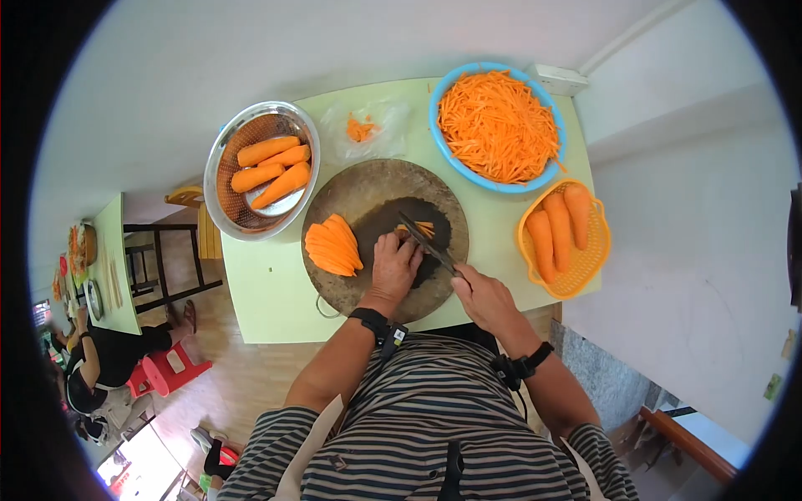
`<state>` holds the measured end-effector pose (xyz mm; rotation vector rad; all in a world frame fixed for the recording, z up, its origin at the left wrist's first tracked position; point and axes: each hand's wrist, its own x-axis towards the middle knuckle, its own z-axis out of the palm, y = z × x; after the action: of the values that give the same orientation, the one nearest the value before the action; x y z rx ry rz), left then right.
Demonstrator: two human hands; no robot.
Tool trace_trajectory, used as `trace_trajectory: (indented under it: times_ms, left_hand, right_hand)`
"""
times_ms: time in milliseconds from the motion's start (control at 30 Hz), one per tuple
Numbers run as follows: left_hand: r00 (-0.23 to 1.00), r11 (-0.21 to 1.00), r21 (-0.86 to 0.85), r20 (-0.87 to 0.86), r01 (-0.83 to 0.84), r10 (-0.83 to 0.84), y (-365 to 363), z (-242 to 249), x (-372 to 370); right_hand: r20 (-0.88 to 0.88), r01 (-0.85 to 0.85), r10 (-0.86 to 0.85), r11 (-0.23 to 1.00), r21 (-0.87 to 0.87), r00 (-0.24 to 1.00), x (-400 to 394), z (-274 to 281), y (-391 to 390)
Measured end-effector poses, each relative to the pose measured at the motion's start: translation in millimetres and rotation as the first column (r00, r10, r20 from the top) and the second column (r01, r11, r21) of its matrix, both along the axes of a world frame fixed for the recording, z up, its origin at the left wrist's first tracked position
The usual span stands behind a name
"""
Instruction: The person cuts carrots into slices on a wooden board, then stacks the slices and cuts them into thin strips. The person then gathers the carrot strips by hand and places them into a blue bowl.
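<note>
My right hand (488, 298) is wrapped round the handle of a knife (428, 242), whose dark blade angles up and left over the round wooden chopping board (359, 184). Close to the blade, my left hand (393, 269) presses down with curled fingers; what lies under the fingertips is mostly hidden. Beyond the blade a few cut carrot strips (424, 227) show on the dark wet patch of the board. A fanned stack of carrot slices (332, 245) rests at the board's left side.
Whole carrots (267, 151) lie in a metal bowl (215, 196) at left. Shredded carrot (499, 125) fills a blue basin (434, 117). A yellow basket (595, 259) holds 3 carrots (558, 230). Carrot scraps sit on a plastic bag (388, 138). Another person (109, 359) is at a table far left.
</note>
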<state>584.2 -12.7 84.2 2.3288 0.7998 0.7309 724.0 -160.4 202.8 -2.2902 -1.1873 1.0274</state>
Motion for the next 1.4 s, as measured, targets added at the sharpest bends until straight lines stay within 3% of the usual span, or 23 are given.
trace_trajectory:
  times_ms: [400, 467, 600, 667, 767, 1100, 1167, 1400]
  left_hand:
    - [0.999, 0.999, -0.001, 0.002, 0.035, -0.035, 1.7, -2.3, -5.1]
    - [0.994, 0.999, -0.016, -0.095, 0.044, -0.046, 1.2, -7.2, -8.0]
    - [0.998, 1.000, -0.002, -0.064, 0.018, -0.018, 1.1, -2.6, -0.8]
    - [0.999, 1.000, -0.006, 0.030, 0.010, -0.010, 1.8, 0.3, 0.4]
    - [0.998, 1.000, -0.025, -0.058, 0.013, -0.015, 0.0, 1.2, -4.3]
    - [1.000, 0.999, -0.031, -0.003, 0.008, -0.009, 1.6, 2.5, -3.4]
    - [1.000, 1.000, -0.018, -0.028, 0.013, -0.013, 1.7, 2.2, -3.9]
    - [1.000, 1.000, -0.011, 0.002, -0.002, 0.002, 0.6, 0.0, -2.5]
  right_hand:
    - [0.107, -0.105, 0.112, 0.992, -0.073, 0.988, -1.7, 8.1, -3.9]
    - [0.078, -0.108, 0.106, 0.994, 0.021, 0.991, 0.5, -2.8, 5.2]
    - [0.033, -0.059, 0.059, 0.998, 0.002, 0.998, 6.3, -9.9, 13.1]
    - [0.033, -0.043, 0.040, 0.997, 0.068, 0.999, 6.4, -8.9, 6.8]
    - [0.026, -0.086, 0.085, 0.995, 0.049, 0.996, 1.6, 6.1, -5.6]
    - [0.078, -0.089, 0.098, 0.990, -0.110, 0.992, -2.3, 11.4, -2.8]
    - [0.126, -0.107, 0.105, 0.994, 0.013, 0.986, -0.9, -4.0, 2.6]
    - [0.069, -0.105, 0.101, 0.992, 0.066, 0.993, 6.4, -8.0, 3.8]
